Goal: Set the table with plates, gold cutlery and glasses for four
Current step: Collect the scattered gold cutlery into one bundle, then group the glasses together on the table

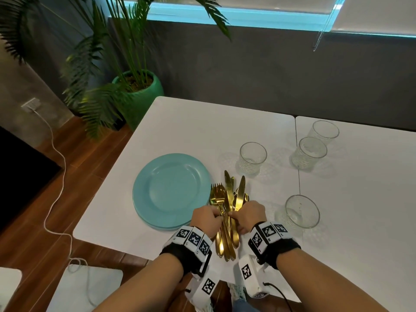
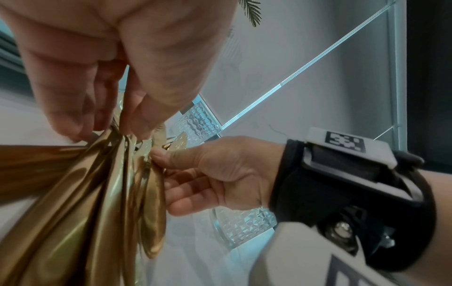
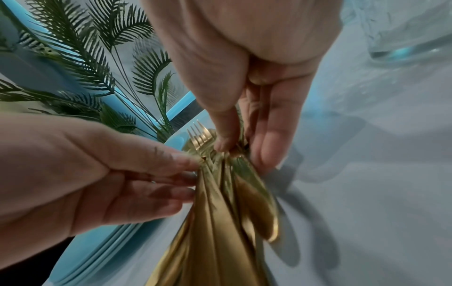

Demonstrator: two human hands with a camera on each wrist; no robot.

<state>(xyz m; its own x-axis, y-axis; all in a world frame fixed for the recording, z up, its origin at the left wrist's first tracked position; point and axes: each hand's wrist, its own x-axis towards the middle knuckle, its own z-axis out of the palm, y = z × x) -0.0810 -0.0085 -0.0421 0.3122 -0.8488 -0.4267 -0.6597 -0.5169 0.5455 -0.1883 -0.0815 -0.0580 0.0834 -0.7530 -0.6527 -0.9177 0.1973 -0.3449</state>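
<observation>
A bundle of gold cutlery [image 1: 230, 200] lies on the white table [image 1: 202, 127], just right of a stack of teal plates [image 1: 171, 192]. My left hand [image 1: 216, 218] pinches the bundle from the left side. My right hand [image 1: 233, 215] pinches it from the right, thumb on top. In the left wrist view my left hand [image 2: 112, 129] holds the gold handles [image 2: 97, 193]. The right wrist view shows my right hand [image 3: 244, 154] on the cutlery [image 3: 220, 212], with fork tines [image 3: 199, 133] sticking out beyond it. Several clear glasses stand to the right, the nearest [image 1: 302, 211] beside my right wrist.
One glass [image 1: 252, 157] stands behind the cutlery, two more [image 1: 309, 153] [image 1: 325, 131] farther right. A seam [image 1: 297, 176] divides two tabletops. A green potted palm [image 1: 139, 95] stands off the table's far left corner. A white cable [image 1: 56, 176] runs over the wooden floor.
</observation>
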